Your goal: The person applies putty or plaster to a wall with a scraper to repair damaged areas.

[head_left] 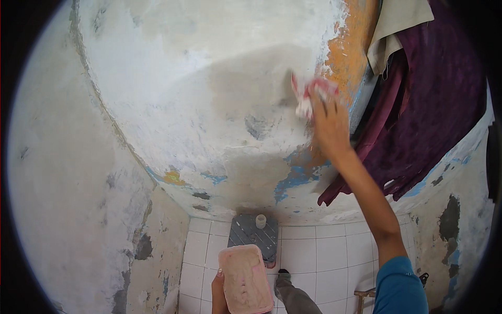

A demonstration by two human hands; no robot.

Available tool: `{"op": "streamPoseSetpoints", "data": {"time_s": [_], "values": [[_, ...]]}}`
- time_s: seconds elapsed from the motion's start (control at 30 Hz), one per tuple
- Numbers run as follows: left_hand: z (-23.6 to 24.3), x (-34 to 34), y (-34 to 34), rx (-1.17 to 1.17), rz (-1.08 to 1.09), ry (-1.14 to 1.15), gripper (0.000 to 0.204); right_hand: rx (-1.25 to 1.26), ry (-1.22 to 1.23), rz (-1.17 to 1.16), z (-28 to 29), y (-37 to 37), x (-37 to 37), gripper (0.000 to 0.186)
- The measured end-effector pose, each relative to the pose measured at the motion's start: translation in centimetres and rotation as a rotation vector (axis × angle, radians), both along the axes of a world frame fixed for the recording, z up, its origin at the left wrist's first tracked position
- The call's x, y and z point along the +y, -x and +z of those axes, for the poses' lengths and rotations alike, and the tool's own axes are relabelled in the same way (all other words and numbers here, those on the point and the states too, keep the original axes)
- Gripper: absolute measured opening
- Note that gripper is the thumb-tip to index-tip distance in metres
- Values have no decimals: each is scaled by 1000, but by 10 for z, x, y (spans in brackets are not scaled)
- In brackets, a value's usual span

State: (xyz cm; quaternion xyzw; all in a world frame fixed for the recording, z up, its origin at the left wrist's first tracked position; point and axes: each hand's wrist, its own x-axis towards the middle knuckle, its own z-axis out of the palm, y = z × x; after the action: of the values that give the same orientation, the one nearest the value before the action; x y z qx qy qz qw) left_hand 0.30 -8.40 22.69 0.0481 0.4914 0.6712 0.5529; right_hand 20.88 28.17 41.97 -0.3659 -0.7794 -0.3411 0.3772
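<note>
The right hand point(330, 124) grasps a red and white rag point(325, 86) at the wall point(251, 57), beside the orange patch point(344, 52); blur hides whether the rag touches the surface. The fingers are bunched around it, probably so that it does not slip. The left hand point(218, 294) grips the side of a pink tray point(269, 288) low, near the body, and its face looks upward, perhaps so the paste point(243, 277) stays inside. A cup point(260, 222) stands on the grey stool point(246, 235), which seems to give it a raised place. Purple cloth point(444, 78) hangs at right.
</note>
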Motion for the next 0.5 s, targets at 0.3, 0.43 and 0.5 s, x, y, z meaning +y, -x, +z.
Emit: {"op": "streamPoseSetpoints", "data": {"time_s": [0.3,0.43,0.5], "values": [[35,17,-7,-25,-9,-62,54,-178,69,95,-89,-6,10,64],[56,20,-11,-34,3,-83,55,-41,116,27,8,-5,-1,60],[63,24,-14,-43,-2,-91,55,-1,29,-19,53,-8,17,60]]}}
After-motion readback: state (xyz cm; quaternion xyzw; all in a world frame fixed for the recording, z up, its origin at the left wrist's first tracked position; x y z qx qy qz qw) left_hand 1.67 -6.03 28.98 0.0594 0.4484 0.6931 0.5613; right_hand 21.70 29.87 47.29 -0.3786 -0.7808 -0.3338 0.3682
